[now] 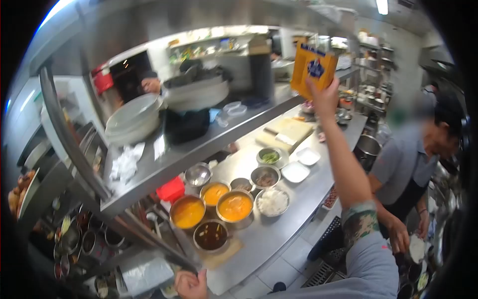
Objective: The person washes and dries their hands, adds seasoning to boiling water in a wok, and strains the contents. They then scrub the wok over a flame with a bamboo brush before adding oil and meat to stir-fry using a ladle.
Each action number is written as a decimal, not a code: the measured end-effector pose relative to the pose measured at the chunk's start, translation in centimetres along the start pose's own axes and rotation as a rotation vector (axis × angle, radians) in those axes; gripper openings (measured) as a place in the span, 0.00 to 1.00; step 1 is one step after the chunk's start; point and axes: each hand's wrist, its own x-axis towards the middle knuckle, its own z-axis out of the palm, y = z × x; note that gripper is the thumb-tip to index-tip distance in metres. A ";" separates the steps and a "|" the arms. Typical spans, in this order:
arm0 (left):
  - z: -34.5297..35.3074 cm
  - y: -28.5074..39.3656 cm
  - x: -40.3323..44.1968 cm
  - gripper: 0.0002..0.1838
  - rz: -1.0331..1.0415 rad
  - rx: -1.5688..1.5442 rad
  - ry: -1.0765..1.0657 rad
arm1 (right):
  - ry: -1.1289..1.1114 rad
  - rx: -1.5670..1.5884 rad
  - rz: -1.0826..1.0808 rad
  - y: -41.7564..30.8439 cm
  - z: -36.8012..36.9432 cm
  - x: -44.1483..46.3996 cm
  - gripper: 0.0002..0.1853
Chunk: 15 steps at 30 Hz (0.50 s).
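Observation:
My right hand is raised over the upper steel shelf and grips a yellow box with a blue emblem by its lower edge. Low in the view, my left hand is curled closed beside the near corner of the steel counter, close to a tan board. No object shows in its fingers. Nearest to it on the counter is a bowl of dark sauce, with bowls of orange liquid behind it and a bowl of white food to the right.
A co-worker in grey stands bent forward at the right, holding a white item. Large pale tubs rest on the upper shelf. A knife lies on a cutting board. Another person is behind the shelf.

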 end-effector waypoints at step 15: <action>4.4 -2.5 6.4 0.65 0.679 0.194 0.026 | -0.854 0.366 -0.031 -10.4 -4.6 -15.4 0.27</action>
